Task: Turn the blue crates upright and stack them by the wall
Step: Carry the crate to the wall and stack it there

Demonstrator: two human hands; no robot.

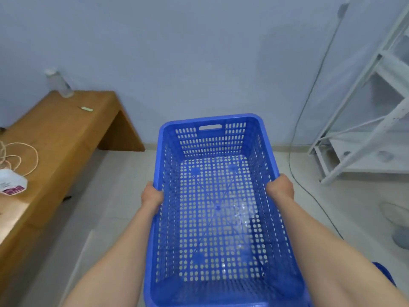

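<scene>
Perforated blue crate (218,209), upright, seemingly empty, between gripping left hand (152,196) and right hand (280,187).

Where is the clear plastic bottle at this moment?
The clear plastic bottle stands at the upper left of the head view, on the far end of the brown wooden bench, against the pale blue wall.

A plain pale-blue wall (199,52) meets a light tiled floor (124,196). At left a wooden counter (66,134) runs to the wall — a clear bottle (58,83) in its far corner, a coiled cord (20,158) nearer. At right stands a white metal rack (363,120) — a thin cable (309,100) hangs beside it.
</scene>
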